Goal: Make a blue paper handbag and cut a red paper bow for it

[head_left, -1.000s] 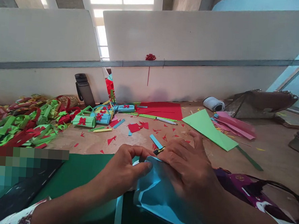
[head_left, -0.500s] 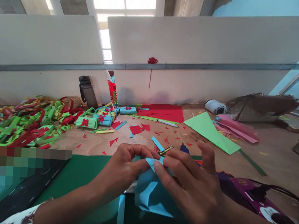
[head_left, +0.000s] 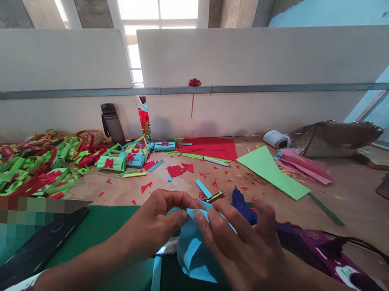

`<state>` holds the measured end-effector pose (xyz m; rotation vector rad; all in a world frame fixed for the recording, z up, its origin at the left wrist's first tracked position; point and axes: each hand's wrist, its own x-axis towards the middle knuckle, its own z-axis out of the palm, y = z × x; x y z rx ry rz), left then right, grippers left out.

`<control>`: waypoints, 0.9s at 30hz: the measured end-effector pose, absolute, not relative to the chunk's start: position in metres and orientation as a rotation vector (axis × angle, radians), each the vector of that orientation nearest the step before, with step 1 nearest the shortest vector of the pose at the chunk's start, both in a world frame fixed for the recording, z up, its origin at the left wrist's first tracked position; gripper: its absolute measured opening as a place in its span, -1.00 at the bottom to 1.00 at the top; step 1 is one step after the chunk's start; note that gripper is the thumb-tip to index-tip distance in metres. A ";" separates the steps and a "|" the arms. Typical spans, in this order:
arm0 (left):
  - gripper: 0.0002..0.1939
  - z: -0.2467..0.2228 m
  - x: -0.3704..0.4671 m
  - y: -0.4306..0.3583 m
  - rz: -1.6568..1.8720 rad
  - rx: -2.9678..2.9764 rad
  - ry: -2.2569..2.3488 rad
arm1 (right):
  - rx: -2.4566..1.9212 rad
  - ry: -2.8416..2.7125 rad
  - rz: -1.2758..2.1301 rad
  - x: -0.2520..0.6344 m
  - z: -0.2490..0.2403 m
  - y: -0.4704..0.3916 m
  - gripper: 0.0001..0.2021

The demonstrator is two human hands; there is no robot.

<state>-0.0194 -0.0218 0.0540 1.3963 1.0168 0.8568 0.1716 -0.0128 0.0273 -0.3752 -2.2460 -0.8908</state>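
A folded piece of light blue paper (head_left: 196, 251) is held between both hands above a dark green surface (head_left: 110, 228). My left hand (head_left: 163, 218) pinches its upper left edge between thumb and fingers. From the right, my right hand (head_left: 241, 236) grips the top fold, thumb and index finger near the left fingertips; its palm side is hidden. Just beyond the fingers lie a box cutter (head_left: 215, 196) and a short blue paper strip (head_left: 203, 188). A long blue strip (head_left: 156, 277) runs down below the left wrist.
Finished small paper bags with red bows (head_left: 111, 163) stand left of centre, beside a heap of green and red paper pieces (head_left: 62, 155). A dark bottle (head_left: 112, 124) stands behind. A blue glue gun (head_left: 243, 205) and a purple, corded object (head_left: 320, 247) lie at right.
Both hands still hold the blue paper, whose top fold has shifted slightly, showing more of its upper edge. The right hand has moved slightly, uncovering more of the glue gun. The camera view has tilted a little.
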 end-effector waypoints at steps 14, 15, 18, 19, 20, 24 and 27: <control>-0.85 0.057 -0.015 -0.026 0.976 1.719 1.141 | -0.744 -2.167 -0.259 0.171 0.035 -0.001 -0.82; -0.85 0.057 -0.014 -0.027 0.985 1.740 1.135 | -0.756 -2.177 -0.210 0.171 0.035 -0.001 -0.82; -0.86 0.058 -0.014 -0.027 0.998 1.779 1.093 | -0.768 -2.192 -0.148 0.172 0.036 -0.003 -0.84; -0.87 0.057 -0.014 -0.027 1.002 1.784 1.080 | -0.763 -2.188 -0.140 0.173 0.036 -0.004 -0.84; -0.87 0.057 -0.014 -0.027 1.009 1.787 1.066 | -0.758 -2.176 -0.132 0.173 0.037 -0.004 -0.83; -0.86 0.056 -0.017 -0.025 1.014 1.772 0.991 | -0.743 -2.178 -0.056 0.178 0.040 -0.004 -0.84; -0.83 0.055 -0.019 -0.025 1.002 1.755 0.899 | -0.688 -2.199 -0.045 0.181 0.043 -0.005 -0.83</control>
